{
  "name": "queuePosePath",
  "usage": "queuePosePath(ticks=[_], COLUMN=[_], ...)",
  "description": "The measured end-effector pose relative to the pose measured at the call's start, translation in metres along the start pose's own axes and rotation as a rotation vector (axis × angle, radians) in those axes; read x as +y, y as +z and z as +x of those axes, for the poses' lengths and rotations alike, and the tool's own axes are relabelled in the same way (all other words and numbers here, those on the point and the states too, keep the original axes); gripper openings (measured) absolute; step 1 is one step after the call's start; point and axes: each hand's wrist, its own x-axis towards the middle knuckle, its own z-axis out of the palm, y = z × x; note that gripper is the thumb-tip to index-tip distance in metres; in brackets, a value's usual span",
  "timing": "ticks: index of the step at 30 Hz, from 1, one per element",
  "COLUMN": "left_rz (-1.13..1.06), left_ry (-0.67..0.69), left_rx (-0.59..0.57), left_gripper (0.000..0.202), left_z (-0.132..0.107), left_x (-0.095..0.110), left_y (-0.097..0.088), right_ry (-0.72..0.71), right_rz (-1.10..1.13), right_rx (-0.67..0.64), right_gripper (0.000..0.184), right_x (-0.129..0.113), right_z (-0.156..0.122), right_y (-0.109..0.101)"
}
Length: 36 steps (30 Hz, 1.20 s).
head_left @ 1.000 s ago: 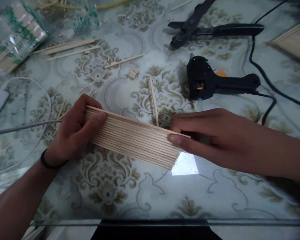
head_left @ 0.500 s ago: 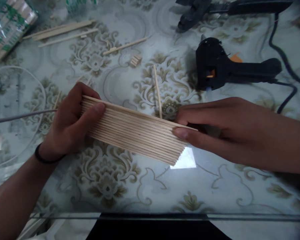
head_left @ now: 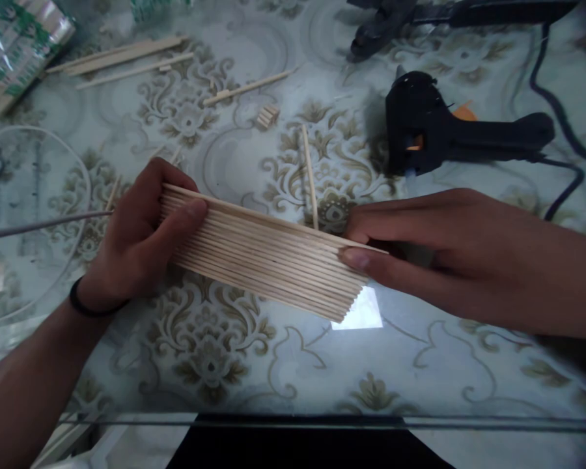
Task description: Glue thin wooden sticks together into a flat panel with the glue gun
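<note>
A panel of thin wooden sticks [head_left: 268,254], laid side by side with a slanted, stepped right end, is held tilted between both hands above the glass-topped table. My left hand [head_left: 149,228] grips its left end, thumb on top and fingers behind. My right hand [head_left: 420,251] pinches the upper right corner, where the topmost stick juts past the others; its thumb lies on the near face and the other fingers are partly hidden behind. Beyond the panel's upper edge lies a loose wooden stick [head_left: 309,176].
A black glue gun [head_left: 420,127] with a cord lies at the right, and another black tool [head_left: 469,14] is behind it. Loose sticks [head_left: 127,55], a small bundle of stick pieces [head_left: 267,116] and a plastic-wrapped pack [head_left: 22,49] are at the back left. A cable [head_left: 43,225] runs in from the left.
Almost nothing differs. Both hands keep the same hold on the stick panel, and the whole view has shifted very slightly.
</note>
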Motion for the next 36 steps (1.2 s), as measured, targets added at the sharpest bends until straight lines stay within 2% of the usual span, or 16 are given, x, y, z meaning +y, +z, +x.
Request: queuePosePath(ticks=[10,20,26,36], left_rz=[0.001,-0.007,0.020,0.037], left_ry=[0.025,-0.020,-0.012,-0.050], left_rx=[-0.009,-0.011,0.008,0.033], left_gripper=[0.036,0.029,0.031,0.047], left_z=[0.0016,-0.0008,-0.0014,-0.0011], left_x=[0.0015,0.0025,0.0004,0.0064], left_y=[-0.0015,0.0003,-0.0010,0.0008], right_ry=[-0.021,-0.018,-0.026,-0.018], right_rz=[-0.022,-0.037,-0.035,-0.039], right_rx=[0.004,0.007,0.009,0.012], right_gripper=[0.042,0.043,0.043,0.041], right_x=[0.0040,0.0033,0.0036,0.0055], right_z=[-0.0038,-0.0020,-0.0031,-0.0027], right_y=[0.0004,0.0008,0.0015,0.0028])
